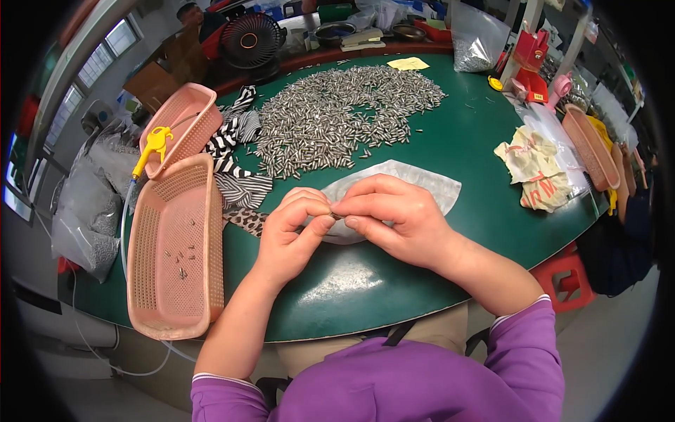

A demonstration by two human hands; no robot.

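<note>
My left hand point(295, 221) and my right hand point(397, 214) meet fingertip to fingertip over the green table. Pinched between them is a small metal part point(337, 216), mostly covered by the fingers; it resembles the loose pieces nearby. Beneath the hands lies a pale grey cloth or sheet point(429, 186). Just beyond spreads a large pile of small silvery metal pins point(309, 130). To the left, a pink perforated basket point(169, 295) holds several such pieces on its bottom.
A second pink basket point(184, 116) carries a yellow air gun point(155, 144) on its edge. Patterned cloths point(242, 186) lie beside it. A black fan point(251, 42) stands at the back; a crumpled printed cloth point(532, 165) and bag of parts point(478, 42) are on the right.
</note>
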